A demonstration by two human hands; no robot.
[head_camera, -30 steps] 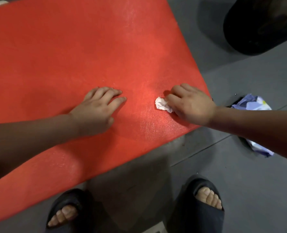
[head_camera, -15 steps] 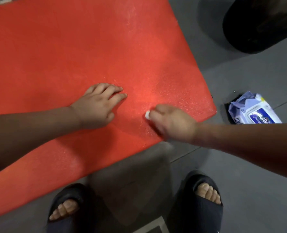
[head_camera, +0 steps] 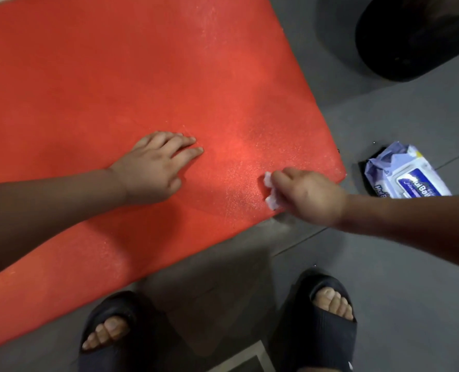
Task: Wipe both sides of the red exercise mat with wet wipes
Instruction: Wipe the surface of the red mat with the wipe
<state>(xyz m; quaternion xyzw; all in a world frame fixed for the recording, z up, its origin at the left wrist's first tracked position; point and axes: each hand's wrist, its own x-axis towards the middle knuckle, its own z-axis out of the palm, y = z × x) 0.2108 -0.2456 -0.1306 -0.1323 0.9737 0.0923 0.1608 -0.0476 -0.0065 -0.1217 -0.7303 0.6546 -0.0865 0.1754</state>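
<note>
Wipe (head_camera: 270,193) in right hand (head_camera: 307,196), on mat (head_camera: 142,76)

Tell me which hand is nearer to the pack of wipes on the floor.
Right. The right hand grips a wipe at the mat corner beside the pack; the left hand lies flat farther in on the mat.

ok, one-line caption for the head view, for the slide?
Left hand flat on the red exercise mat, right hand holding a crumpled wet wipe at its near edge; wipes pack alongside.
</note>
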